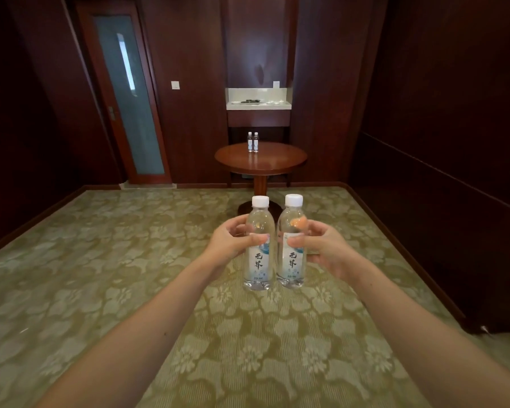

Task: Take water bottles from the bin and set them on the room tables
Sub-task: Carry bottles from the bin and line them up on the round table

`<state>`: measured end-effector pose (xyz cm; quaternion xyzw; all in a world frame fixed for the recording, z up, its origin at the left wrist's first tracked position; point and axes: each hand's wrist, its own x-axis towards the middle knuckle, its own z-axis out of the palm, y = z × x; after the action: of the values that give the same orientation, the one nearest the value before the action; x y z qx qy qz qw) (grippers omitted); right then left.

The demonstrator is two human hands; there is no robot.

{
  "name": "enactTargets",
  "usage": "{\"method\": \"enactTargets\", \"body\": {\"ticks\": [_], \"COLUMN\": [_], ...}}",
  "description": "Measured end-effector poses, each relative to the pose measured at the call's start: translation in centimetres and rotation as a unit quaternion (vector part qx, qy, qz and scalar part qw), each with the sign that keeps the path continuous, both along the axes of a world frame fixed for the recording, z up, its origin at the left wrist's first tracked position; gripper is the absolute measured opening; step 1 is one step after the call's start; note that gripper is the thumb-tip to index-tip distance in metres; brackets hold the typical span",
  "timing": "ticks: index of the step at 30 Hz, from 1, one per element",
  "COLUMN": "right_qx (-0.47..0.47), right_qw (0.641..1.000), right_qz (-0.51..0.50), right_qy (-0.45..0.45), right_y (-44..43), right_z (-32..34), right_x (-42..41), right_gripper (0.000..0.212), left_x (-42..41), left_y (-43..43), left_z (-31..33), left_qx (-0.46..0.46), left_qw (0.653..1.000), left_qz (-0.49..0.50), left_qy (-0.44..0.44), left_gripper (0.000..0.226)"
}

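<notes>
Grip work first: the left grip [233, 240] is curled round the left bottle [258, 262], thumb laid across the front just above the label, fingers behind the clear upper part. The right grip [321, 245] holds the right bottle [292, 262] the same way, thumb on the front at the top of the label, a fingertip showing through the water behind. Both bottles are upright with white caps on, held out at arm's length in mid-air. They are side by side and very near each other; whether they touch I cannot tell. Their labels face the camera. Both forearms are bare and reach in from the lower corners.

Below the bottles lies the carpet [100, 275], green-gold with a flower pattern. Beyond it, straight ahead, stands the bench [277, 163], round, of dark polished wood on a single pedestal. Two far bottles [253, 141] stand upright on it toward its back edge, capped and just beside each other. Behind the bench a niche in the dark panelled wall holds a white ledge [258, 105] with a few items too small to tell. Left of the niche are a white switch [175, 85] and a door [127, 95] with a frosted pane.
</notes>
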<state>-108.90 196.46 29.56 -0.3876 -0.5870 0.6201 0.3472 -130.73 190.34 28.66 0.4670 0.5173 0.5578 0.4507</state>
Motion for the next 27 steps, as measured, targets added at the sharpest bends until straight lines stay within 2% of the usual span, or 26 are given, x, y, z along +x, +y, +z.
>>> {"method": "enactTargets", "body": {"ticks": [4, 8, 14, 22, 27], "right_qx": [0.001, 0.011, 0.002, 0.005, 0.011], "right_qw": [1.000, 1.000, 1.000, 1.000, 1.000], "right_qz": [-0.002, 0.008, 0.022, 0.014, -0.001], "right_qy": [0.007, 0.006, -0.007, -0.023, -0.025], "right_y": [11.2, 22.6, 37.1, 56.2, 69.9], "right_z": [-0.2, 0.8, 1.1, -0.2, 0.0], "right_x": [-2.2, -3.8, -5.7, -8.8, -12.0], "right_gripper": [0.060, 0.055, 0.064, 0.053, 0.060], "left_x": [-1.7, -3.2, -5.1, -7.9, -11.7], "left_y": [11.0, 21.8, 35.3, 54.6, 68.7], "left_z": [-0.5, 0.2, 0.3, -0.9, -0.7], "left_qx": [0.007, 0.009, -0.007, -0.011, -0.009], "left_qw": [1.000, 0.999, 0.999, 0.999, 1.000], "left_qz": [0.022, 0.041, 0.050, 0.037, 0.021], "left_qy": [-0.006, -0.010, -0.019, -0.023, -0.014], "left_gripper": [0.073, 0.064, 0.077, 0.057, 0.064]}}
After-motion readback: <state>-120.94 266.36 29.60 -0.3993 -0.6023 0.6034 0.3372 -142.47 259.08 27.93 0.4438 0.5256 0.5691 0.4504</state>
